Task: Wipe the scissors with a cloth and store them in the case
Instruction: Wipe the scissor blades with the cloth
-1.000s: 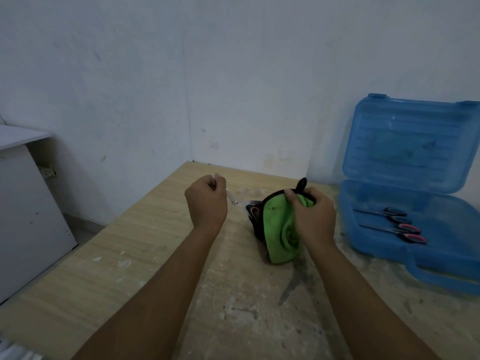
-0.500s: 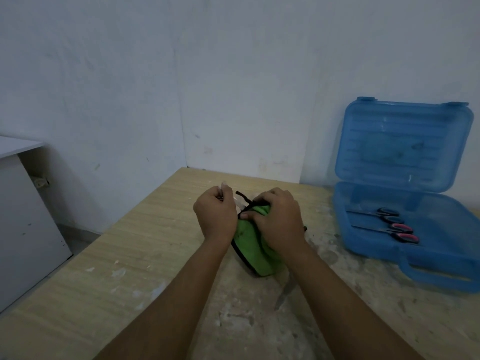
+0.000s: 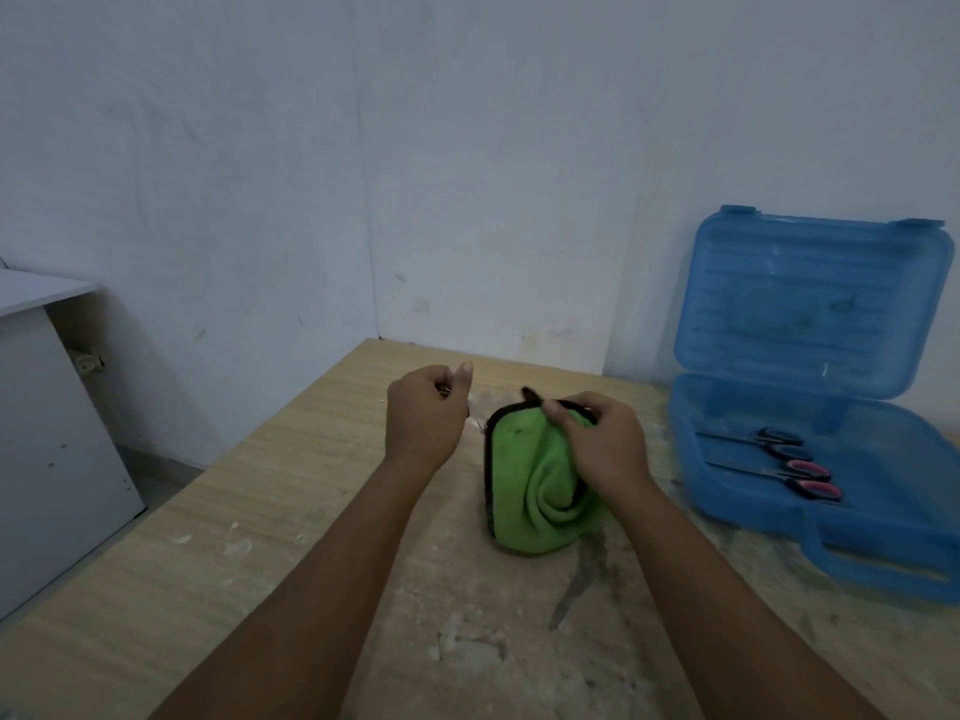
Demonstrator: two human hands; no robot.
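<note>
scissors [image 3: 475, 424] mostly hidden by cloth [image 3: 524, 475], left hand [image 3: 426, 423] | case [image 3: 810, 304] cut at right edge

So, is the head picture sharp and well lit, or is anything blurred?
Head view: dim, bluish light, no glare; the green cloth in the right hand is clear; anything in the left hand is too small and dark to tell.

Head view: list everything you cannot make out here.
1. Scissors being wiped: head view, hidden inside the green cloth and under the right hand.
2. Whether the left hand holds anything: head view, hidden by its own curled fingers.
3. Blue case: head view, the right end of its base is cut off by the frame edge.
4. Two scissors in the case: head view, blades too dim and thin to trace.
</note>
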